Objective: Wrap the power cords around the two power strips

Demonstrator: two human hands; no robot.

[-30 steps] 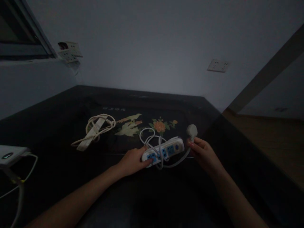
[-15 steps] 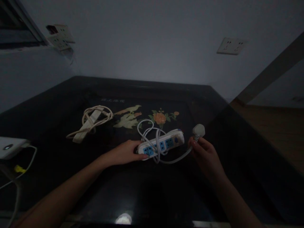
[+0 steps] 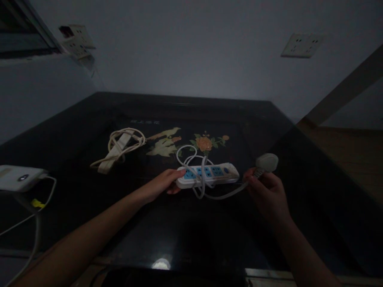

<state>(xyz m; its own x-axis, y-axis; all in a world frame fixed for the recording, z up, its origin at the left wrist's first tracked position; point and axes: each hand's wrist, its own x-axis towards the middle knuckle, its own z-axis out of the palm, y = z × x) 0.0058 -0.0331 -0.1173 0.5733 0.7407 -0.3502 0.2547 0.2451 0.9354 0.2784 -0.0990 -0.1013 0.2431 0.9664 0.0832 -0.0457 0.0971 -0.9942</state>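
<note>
A white power strip [image 3: 220,180] with blue sockets is in the middle of the view, its grey-white cord looped around it. My left hand [image 3: 167,179] is closed on the strip's left end, thumb on top and fingers underneath. To the right, my right hand [image 3: 267,191] pinches the cord just below the white plug [image 3: 267,162], which tilts up and to the right. From the plug the cord runs in a slack curve back to the loops on the strip.
Another power strip [image 3: 115,154], wrapped in its cream cord, lies left on the dark glossy table [image 3: 143,235] with its bird and flower picture. A white device [image 3: 20,178] with a cable stands at far left. Wall sockets [image 3: 303,45] are at right, more sockets [image 3: 78,42] at left.
My left hand has turned the power strip, so it lies more level and its socket face shows more. My right hand has moved the plug slightly right, tipping it over to the right.
</note>
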